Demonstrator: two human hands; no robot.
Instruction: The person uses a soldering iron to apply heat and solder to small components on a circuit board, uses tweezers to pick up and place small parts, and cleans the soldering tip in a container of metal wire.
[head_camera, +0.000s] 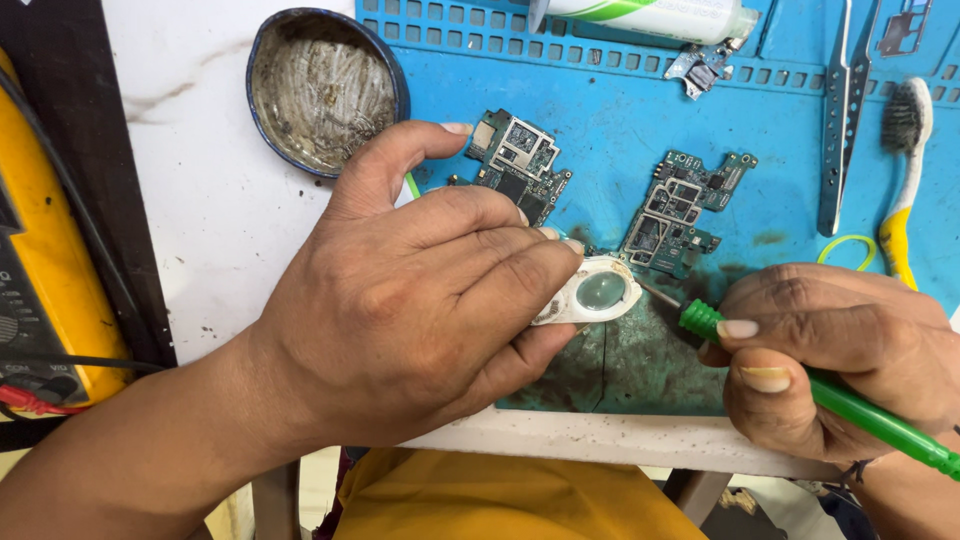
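The left hand (400, 310) reached in from the lower left, its forearm running diagonally up from the bottom corner. Its back faced the camera, the fingers bent and drawn together at their tips toward the right, pinching, while the thumb stretched out apart from them toward the top. The right hand (830, 350) came in from the lower right edge, wrist barely in view. Its fingers were curled tight, with the thumb and forefinger pressed together in a pen-like grip, nails turned toward the left.
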